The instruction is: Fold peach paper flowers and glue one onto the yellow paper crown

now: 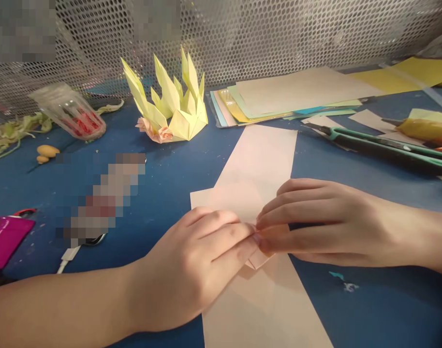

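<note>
My left hand (201,261) and my right hand (333,222) meet over a pale pink piece of folded paper (213,199). Fingers of both hands pinch it, fingertips almost touching; a folded corner shows just below them. Its middle is hidden behind my fingers. Beneath it lie long pale paper strips, one toward the back (262,152) and one running to the front edge of the view (264,311). Beyond my hands stands a pale yellow folded-paper piece (190,123) with pointed petals and small pink paper roses (165,134).
On the blue table (163,183) lie green-handled scissors (388,147) at right and stacked coloured paper (301,92) behind. A tipped clear jar (76,116) holds red bits. A blurred-out device with a white cable (70,253) and a magenta object (8,239) are left.
</note>
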The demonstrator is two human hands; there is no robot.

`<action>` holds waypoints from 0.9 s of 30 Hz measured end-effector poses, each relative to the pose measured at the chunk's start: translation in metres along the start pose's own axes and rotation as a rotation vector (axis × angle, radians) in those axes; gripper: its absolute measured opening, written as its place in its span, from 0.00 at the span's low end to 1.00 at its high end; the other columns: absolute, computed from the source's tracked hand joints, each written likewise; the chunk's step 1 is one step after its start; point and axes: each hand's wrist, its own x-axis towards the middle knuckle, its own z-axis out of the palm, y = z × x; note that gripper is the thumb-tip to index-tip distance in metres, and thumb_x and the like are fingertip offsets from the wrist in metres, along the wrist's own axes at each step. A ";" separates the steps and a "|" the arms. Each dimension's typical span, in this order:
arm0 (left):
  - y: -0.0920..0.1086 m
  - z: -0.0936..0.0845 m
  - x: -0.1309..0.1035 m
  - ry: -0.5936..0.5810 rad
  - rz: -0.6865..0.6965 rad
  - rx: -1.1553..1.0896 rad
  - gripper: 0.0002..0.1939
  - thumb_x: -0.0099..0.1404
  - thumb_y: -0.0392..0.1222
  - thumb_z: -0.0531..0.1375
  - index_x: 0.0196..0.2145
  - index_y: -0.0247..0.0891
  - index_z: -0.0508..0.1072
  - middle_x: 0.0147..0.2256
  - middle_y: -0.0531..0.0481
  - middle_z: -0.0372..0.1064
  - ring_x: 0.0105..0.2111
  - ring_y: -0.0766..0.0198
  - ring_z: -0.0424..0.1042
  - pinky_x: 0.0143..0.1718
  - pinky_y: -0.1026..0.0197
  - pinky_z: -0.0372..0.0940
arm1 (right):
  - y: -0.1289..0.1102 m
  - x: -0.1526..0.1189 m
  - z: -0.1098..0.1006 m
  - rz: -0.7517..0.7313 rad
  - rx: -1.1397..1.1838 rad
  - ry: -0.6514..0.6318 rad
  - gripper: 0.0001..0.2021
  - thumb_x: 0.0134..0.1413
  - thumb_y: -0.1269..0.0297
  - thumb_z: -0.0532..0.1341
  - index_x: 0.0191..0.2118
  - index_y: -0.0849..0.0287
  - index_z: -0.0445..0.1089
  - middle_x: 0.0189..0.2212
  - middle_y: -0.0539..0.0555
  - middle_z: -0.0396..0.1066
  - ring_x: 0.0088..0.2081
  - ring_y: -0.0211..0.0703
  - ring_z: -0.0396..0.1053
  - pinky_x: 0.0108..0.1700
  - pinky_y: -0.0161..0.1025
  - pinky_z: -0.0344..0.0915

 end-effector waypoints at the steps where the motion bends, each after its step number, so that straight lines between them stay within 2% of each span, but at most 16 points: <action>1: 0.000 -0.001 0.000 0.004 0.023 0.013 0.14 0.79 0.28 0.54 0.55 0.29 0.78 0.52 0.42 0.83 0.54 0.55 0.78 0.54 0.53 0.73 | 0.000 0.000 0.000 -0.008 -0.015 -0.006 0.12 0.80 0.70 0.53 0.55 0.60 0.73 0.49 0.57 0.83 0.53 0.41 0.79 0.52 0.43 0.71; 4: 0.000 -0.004 0.002 -0.027 0.031 0.013 0.15 0.75 0.28 0.56 0.53 0.29 0.80 0.52 0.41 0.84 0.52 0.52 0.79 0.53 0.50 0.75 | -0.001 0.000 0.000 0.030 -0.004 -0.020 0.13 0.80 0.69 0.53 0.52 0.60 0.76 0.47 0.57 0.83 0.51 0.42 0.79 0.51 0.44 0.72; 6: 0.002 -0.006 0.003 -0.048 0.011 -0.008 0.16 0.71 0.30 0.58 0.52 0.28 0.82 0.52 0.39 0.84 0.52 0.48 0.80 0.54 0.46 0.75 | -0.001 0.002 0.001 0.096 0.085 -0.022 0.11 0.79 0.67 0.56 0.52 0.57 0.78 0.47 0.57 0.83 0.50 0.43 0.79 0.51 0.43 0.73; 10: 0.005 -0.004 0.003 0.012 0.032 -0.010 0.14 0.71 0.33 0.59 0.44 0.26 0.84 0.45 0.38 0.86 0.48 0.48 0.83 0.54 0.47 0.78 | 0.000 0.005 0.000 0.192 0.293 0.001 0.06 0.74 0.63 0.65 0.47 0.56 0.81 0.46 0.56 0.82 0.50 0.42 0.79 0.51 0.40 0.75; 14: 0.002 -0.004 0.001 0.023 0.213 0.161 0.10 0.71 0.32 0.62 0.37 0.31 0.85 0.40 0.39 0.87 0.41 0.51 0.85 0.45 0.49 0.81 | -0.002 0.005 0.000 0.212 0.312 0.024 0.06 0.73 0.64 0.65 0.43 0.56 0.80 0.43 0.54 0.83 0.45 0.42 0.79 0.49 0.40 0.75; 16: 0.000 -0.006 0.000 -0.007 0.329 0.258 0.08 0.71 0.32 0.64 0.38 0.32 0.85 0.40 0.38 0.87 0.40 0.50 0.85 0.43 0.50 0.82 | -0.003 0.005 0.000 0.210 0.301 0.021 0.06 0.74 0.65 0.64 0.43 0.57 0.80 0.42 0.54 0.83 0.43 0.41 0.79 0.47 0.39 0.75; 18: 0.001 -0.008 -0.002 -0.031 0.384 0.300 0.10 0.73 0.34 0.63 0.44 0.31 0.85 0.42 0.37 0.87 0.41 0.49 0.85 0.44 0.50 0.82 | -0.003 0.005 -0.001 0.169 0.255 0.019 0.07 0.75 0.66 0.63 0.44 0.57 0.79 0.42 0.54 0.84 0.42 0.41 0.79 0.46 0.40 0.74; 20: 0.006 -0.008 -0.004 -0.062 0.350 0.292 0.16 0.77 0.38 0.59 0.55 0.31 0.82 0.45 0.37 0.86 0.44 0.47 0.85 0.46 0.47 0.82 | -0.003 0.005 0.000 0.106 0.178 0.031 0.08 0.76 0.66 0.61 0.45 0.57 0.78 0.42 0.53 0.85 0.41 0.42 0.79 0.45 0.43 0.72; 22: 0.015 -0.005 -0.006 -0.072 0.261 0.279 0.22 0.80 0.42 0.53 0.64 0.31 0.76 0.48 0.37 0.86 0.46 0.45 0.85 0.47 0.44 0.81 | -0.004 0.004 0.001 0.059 0.111 0.040 0.08 0.77 0.67 0.60 0.46 0.58 0.77 0.42 0.53 0.85 0.40 0.43 0.80 0.45 0.44 0.71; 24: 0.024 -0.002 -0.008 -0.057 0.180 0.279 0.23 0.81 0.41 0.49 0.63 0.30 0.76 0.49 0.37 0.86 0.49 0.44 0.85 0.51 0.44 0.80 | -0.005 0.005 0.003 0.051 0.080 0.042 0.07 0.77 0.68 0.60 0.46 0.58 0.77 0.41 0.53 0.85 0.39 0.42 0.79 0.44 0.44 0.71; 25: 0.027 0.000 -0.009 -0.140 0.109 0.268 0.23 0.81 0.41 0.50 0.63 0.28 0.76 0.53 0.36 0.84 0.54 0.44 0.83 0.56 0.44 0.78 | -0.005 0.005 0.005 0.061 0.084 0.043 0.07 0.76 0.68 0.60 0.46 0.58 0.77 0.41 0.53 0.85 0.39 0.42 0.79 0.45 0.44 0.72; 26: 0.029 0.001 -0.009 -0.106 0.080 0.258 0.23 0.81 0.42 0.51 0.59 0.24 0.77 0.54 0.34 0.83 0.54 0.43 0.83 0.56 0.47 0.78 | -0.006 0.005 0.007 0.079 0.101 0.048 0.07 0.76 0.69 0.60 0.47 0.57 0.77 0.40 0.53 0.85 0.39 0.42 0.79 0.45 0.44 0.73; 27: 0.030 0.002 -0.008 0.003 0.079 0.249 0.24 0.81 0.42 0.51 0.55 0.20 0.79 0.51 0.32 0.84 0.51 0.44 0.84 0.53 0.49 0.79 | -0.006 0.005 0.008 0.108 0.134 0.055 0.07 0.76 0.69 0.61 0.47 0.58 0.77 0.39 0.54 0.84 0.39 0.42 0.79 0.44 0.43 0.74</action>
